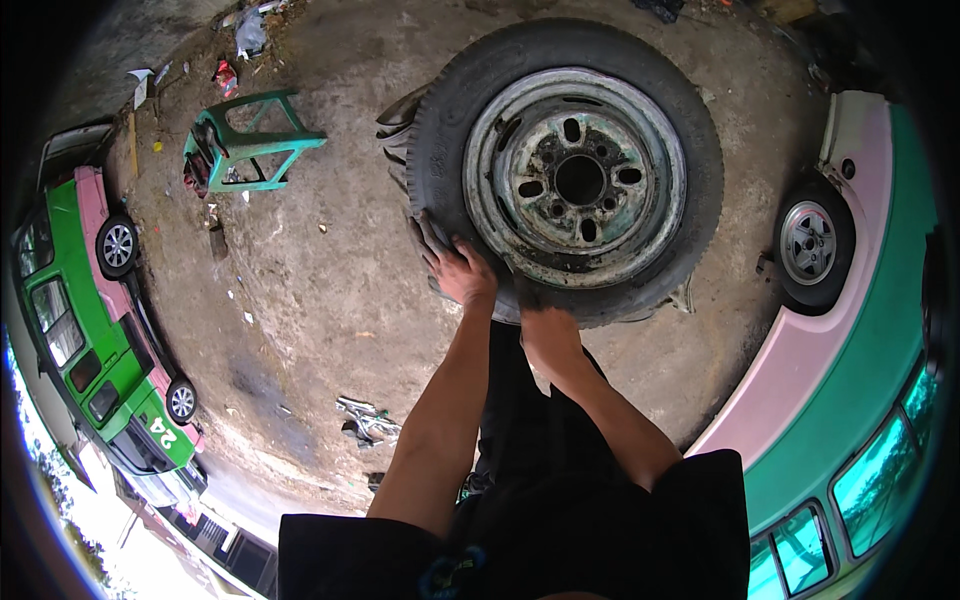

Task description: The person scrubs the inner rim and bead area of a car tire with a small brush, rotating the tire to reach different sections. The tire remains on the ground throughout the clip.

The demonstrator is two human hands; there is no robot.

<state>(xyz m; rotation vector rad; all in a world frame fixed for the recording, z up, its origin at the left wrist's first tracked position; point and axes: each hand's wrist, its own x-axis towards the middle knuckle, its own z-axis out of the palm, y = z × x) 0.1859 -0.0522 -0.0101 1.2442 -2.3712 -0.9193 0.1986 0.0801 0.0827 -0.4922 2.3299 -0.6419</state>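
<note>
In front of me a black tire (435, 150) is on a worn, grimy steel wheel rim (560, 225), face up. My left hand (455, 268) lies on the tire's near left side, its darkened fingers spread over the sidewall and tread edge. At the near side of the tire is my right hand (548, 328), fingers drawn together by the rim's edge. Those fingers are dark and blurred, and whatever they grip, if anything, cannot be made out. Dark, crumpled material (396, 130) shows from beneath the tire at its left.
A green plastic stool (265, 155) with dark cloth stands at the left. Metal tools (368, 422) lie on the dirty ground (310, 270) near my left arm. A green and pink van (95, 320) is parked at left. Another pink and teal vehicle (800, 370) is close at right.
</note>
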